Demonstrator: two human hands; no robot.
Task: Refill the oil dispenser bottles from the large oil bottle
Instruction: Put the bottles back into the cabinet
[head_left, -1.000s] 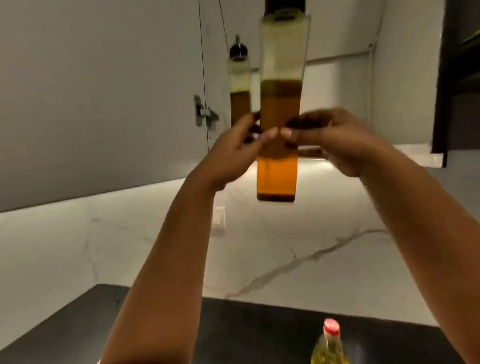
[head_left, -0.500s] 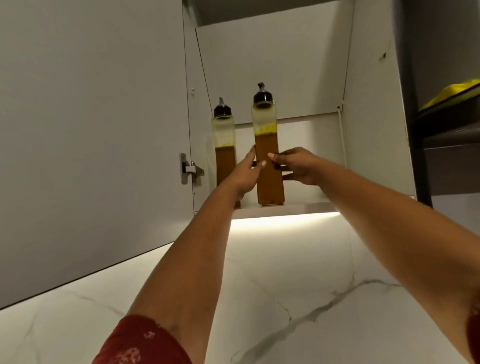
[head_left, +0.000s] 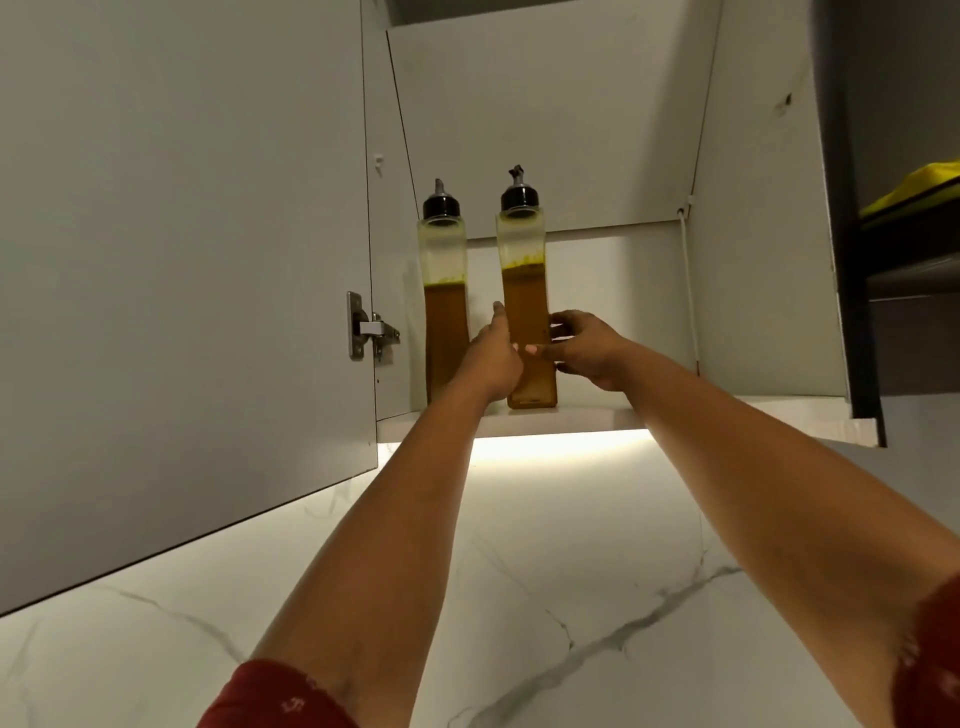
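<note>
Bottle's gone from mid-air up onto the cabinet shelf, base down now.

Right-hand dispenser bottle (head_left: 527, 312) stands mid-frame beside its twin (head_left: 445, 312), both hands wrapped round its lower half: left hand (head_left: 493, 358) from the left, right hand (head_left: 584, 348) with fingers curled on the right side. I'd check it sits flat back from the shelf edge (head_left: 571, 418) before easing off, since oily glass probably slips.

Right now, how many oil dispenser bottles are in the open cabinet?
2. The left bottle stands on the shelf near the hinge side; the right bottle stands beside it, held by both hands. None seems hidden.
</note>
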